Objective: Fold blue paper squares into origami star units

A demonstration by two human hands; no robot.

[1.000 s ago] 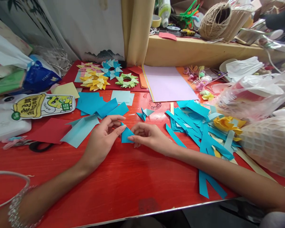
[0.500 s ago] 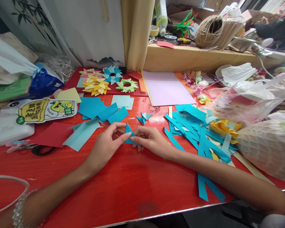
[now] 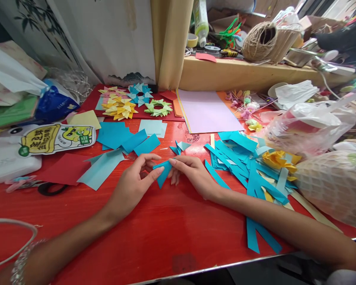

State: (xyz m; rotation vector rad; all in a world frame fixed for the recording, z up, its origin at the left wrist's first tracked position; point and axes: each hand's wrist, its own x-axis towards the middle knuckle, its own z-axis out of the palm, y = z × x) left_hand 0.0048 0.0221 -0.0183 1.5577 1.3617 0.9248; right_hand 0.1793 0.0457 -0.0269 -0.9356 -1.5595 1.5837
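Observation:
A small folded piece of blue paper [image 3: 164,174] is pinched between my two hands above the red table [image 3: 130,237]. My left hand [image 3: 138,176] grips its left corner with thumb and finger. On the other side, my right hand [image 3: 192,174] holds the upper right edge, its thumb on top and its lower fingers behind. The piece has a point hanging downward. Just beyond my right hand lies a folded blue paper unit [image 3: 180,147]. Left of it are blue paper rectangles [image 3: 147,143] and a creased light-blue sheet [image 3: 102,168].
Blue paper strips [image 3: 252,174] are heaped on the right, beside a net-wrapped bundle [image 3: 334,186]. Folded paper rings [image 3: 158,107] and a lilac sheet [image 3: 207,111] lie at the back. Scissors [image 3: 52,189] and red paper [image 3: 65,169] are on the left.
The folded blue paper has been turned: its point faced up before and now hangs down. My right thumb has shifted up onto its top edge.

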